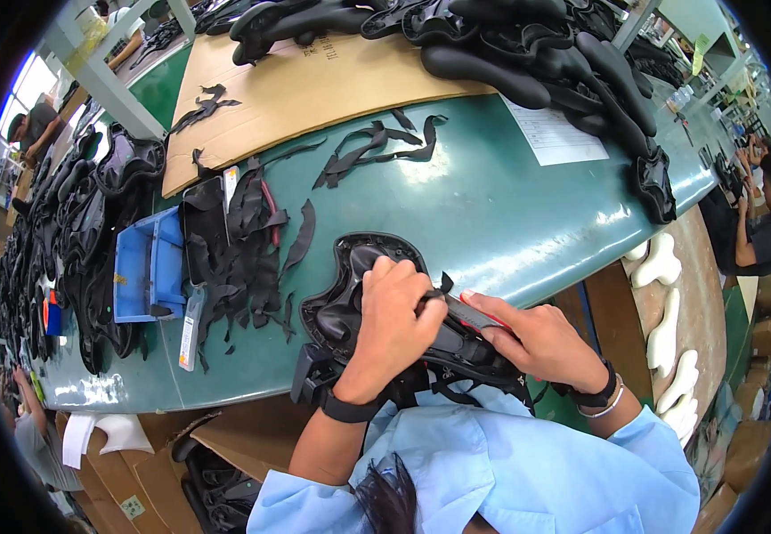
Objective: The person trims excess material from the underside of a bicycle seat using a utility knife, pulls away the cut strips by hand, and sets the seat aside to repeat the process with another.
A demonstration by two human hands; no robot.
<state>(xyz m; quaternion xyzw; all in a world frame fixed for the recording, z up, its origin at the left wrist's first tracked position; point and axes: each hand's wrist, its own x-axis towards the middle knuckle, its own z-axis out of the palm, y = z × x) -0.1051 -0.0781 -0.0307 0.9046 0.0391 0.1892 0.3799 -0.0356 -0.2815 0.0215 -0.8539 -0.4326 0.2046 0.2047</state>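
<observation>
A black bicycle saddle (323,313) lies upside down at the table's near edge, its hollow underside facing up. My left hand (394,313) rests over its middle with curled fingers, pinching a strip of black cover material (445,283) whose end pokes out by the fingertips. In my right hand (541,343) is a red and grey utility knife (474,314), pointed left along the saddle's narrower part, close to the left fingers. The blade's tip is hidden. Part of the saddle disappears under both hands.
Black offcuts (243,258) are heaped left of the saddle, beside a blue bin (150,267). More scraps (377,147) lie farther back. Saddles pile up at the far side (537,67) and far left (92,231). A cardboard sheet (314,84) covers the back; white saddle-shaped pieces (666,329) stand right.
</observation>
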